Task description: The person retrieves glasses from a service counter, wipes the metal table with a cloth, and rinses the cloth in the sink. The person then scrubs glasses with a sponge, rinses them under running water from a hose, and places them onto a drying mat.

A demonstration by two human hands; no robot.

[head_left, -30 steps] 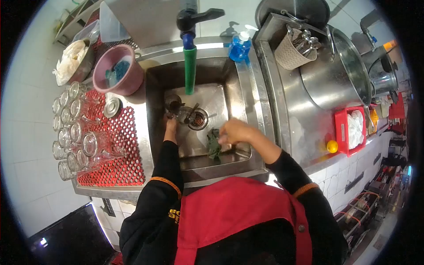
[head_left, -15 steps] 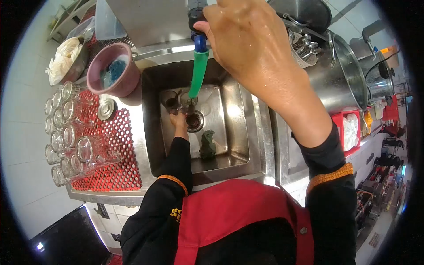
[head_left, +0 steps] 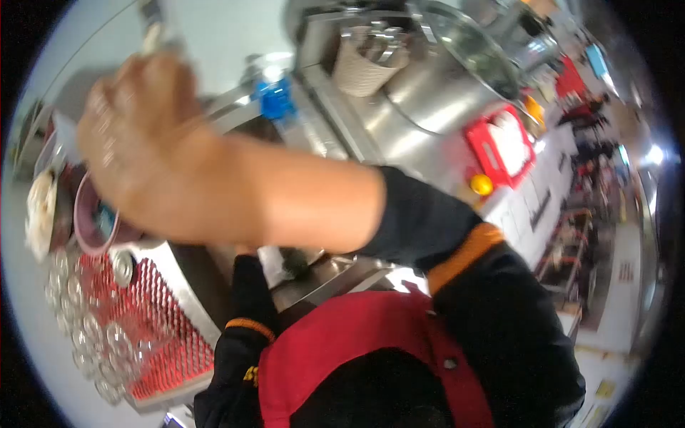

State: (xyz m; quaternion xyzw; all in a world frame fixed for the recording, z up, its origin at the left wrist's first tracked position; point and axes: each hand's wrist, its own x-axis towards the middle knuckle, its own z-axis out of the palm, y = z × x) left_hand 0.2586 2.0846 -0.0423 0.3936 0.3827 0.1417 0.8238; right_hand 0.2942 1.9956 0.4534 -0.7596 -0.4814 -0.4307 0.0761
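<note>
My right hand is raised at the upper left, blurred, its fingers curled like a fist. Just above those fingers a narrow grey and pale piece sticks up, too smeared to name. My right forearm crosses in front of the sink. Behind it, only a sliver of my left hand shows in the basin; its fingers and whatever they hold are hidden. A dark green scrap lies on the sink floor to the right of that hand. The green hose end is not visible.
Several clear glass mugs stand on a red perforated mat at left. A metal lid and pink bucket are nearby. At the back are a blue object, a cutlery basket, a large pot and a red crate.
The view has swung right and tilted. My right hand has shifted to the left side of the picture. Its forearm now covers much of the sink, hiding my left hand's fingers and the glass there.
</note>
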